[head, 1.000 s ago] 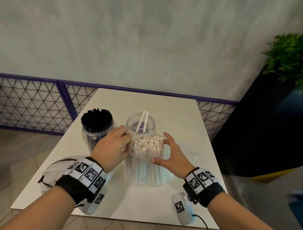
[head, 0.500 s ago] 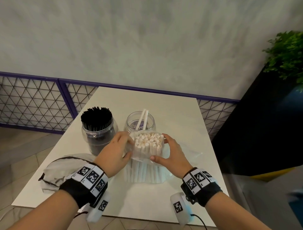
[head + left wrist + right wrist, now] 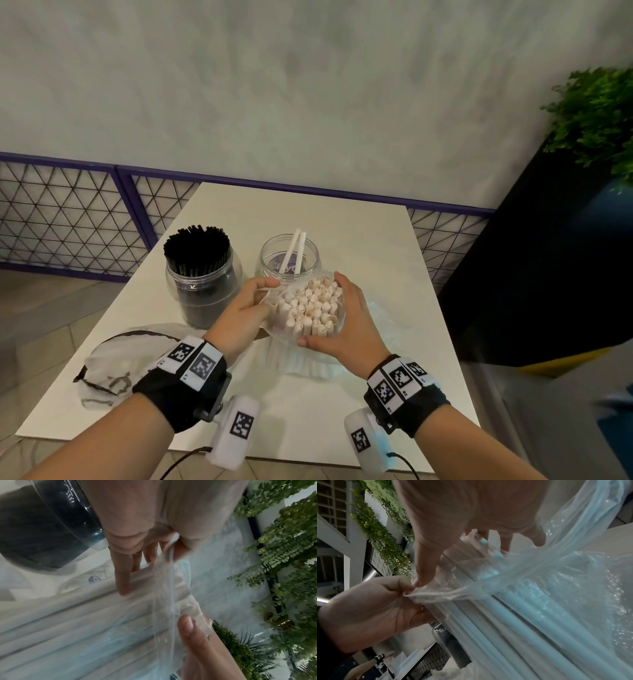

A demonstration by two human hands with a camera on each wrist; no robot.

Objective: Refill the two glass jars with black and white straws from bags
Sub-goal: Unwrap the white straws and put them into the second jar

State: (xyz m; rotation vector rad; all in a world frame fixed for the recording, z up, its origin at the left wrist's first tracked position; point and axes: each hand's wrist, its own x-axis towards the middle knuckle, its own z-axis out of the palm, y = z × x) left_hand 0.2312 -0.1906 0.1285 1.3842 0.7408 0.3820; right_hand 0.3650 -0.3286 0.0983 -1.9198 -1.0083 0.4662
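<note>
A bundle of white straws (image 3: 310,308) stands upright in a clear plastic bag (image 3: 556,574) between both hands, just in front of the jars. My left hand (image 3: 253,301) pinches the bag's film (image 3: 171,551) at the bundle's left side. My right hand (image 3: 342,308) curls round the bundle's right side, with its thumb (image 3: 305,341) in front. The left glass jar (image 3: 205,291) is packed with black straws. Two white straws lean in the right glass jar (image 3: 270,260).
A crumpled clear bag with dark trim (image 3: 116,363) lies at the table's left front. The white table (image 3: 376,246) ends at a purple mesh railing (image 3: 68,222). A dark planter with greenery (image 3: 596,116) stands on the right.
My right hand has wrapped further round the bundle. The left hand's thumb has moved up to the bag's rim. The bundle's top now sits closer to the right jar's mouth.
</note>
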